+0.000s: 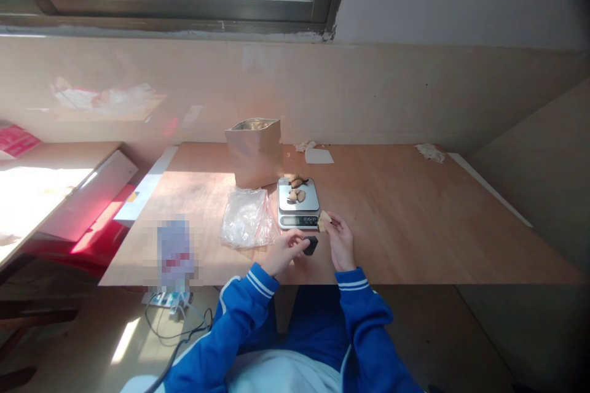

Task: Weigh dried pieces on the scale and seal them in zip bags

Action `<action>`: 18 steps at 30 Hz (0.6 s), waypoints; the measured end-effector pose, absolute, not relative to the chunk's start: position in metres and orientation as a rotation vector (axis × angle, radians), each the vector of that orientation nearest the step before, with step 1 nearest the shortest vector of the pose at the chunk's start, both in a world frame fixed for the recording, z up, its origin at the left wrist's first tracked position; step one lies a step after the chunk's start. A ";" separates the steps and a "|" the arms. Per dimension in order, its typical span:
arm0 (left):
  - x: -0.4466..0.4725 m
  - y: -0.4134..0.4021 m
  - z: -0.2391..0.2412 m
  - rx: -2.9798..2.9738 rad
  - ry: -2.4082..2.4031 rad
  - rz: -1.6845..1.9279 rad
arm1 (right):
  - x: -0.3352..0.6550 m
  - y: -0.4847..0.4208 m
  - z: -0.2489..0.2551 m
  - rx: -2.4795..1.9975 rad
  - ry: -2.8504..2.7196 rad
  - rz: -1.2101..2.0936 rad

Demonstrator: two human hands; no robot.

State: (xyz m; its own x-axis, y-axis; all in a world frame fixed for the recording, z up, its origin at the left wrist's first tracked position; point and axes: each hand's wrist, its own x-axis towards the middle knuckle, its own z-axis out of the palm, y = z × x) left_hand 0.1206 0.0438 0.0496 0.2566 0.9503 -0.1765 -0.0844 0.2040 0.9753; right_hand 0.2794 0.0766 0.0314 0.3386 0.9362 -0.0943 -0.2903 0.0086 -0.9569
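Observation:
My left hand [284,252] grips a small black object [311,245] at the near edge of the wooden table [415,221]. My right hand [342,244] holds a pale tan piece [324,220] between its fingertips, just right of a small digital scale [298,202]. On the scale's silver platform lie a few brownish pieces [296,190]. An open brown paper pouch [255,151] stands behind the scale. A crumpled clear plastic bag [246,218] with red trim lies to the scale's left.
White paper scraps [318,155] lie at the table's back, and another crumpled scrap [430,151] at the far right. A blurred blue item [174,253] sits at the table's left front corner. Cables and a power strip [166,301] lie on the floor. Another desk [46,178] stands left.

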 end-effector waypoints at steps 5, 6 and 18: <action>0.124 0.022 0.028 1.146 1.015 0.860 | 0.279 0.121 0.032 -1.266 -0.848 0.906; 0.124 0.021 0.025 1.151 1.019 0.866 | 0.276 0.128 0.032 -1.295 -0.880 0.868; 0.118 0.026 0.022 1.105 1.025 0.863 | 0.249 0.152 0.031 -1.309 -1.150 0.711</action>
State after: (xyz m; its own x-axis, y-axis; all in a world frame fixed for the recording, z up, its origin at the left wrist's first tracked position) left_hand 0.1182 0.0261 0.0217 0.3062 0.9277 -0.2135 -0.0522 0.2403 0.9693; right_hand 0.2493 0.1517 0.0308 0.3257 0.9150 0.2380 0.1956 0.1811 -0.9638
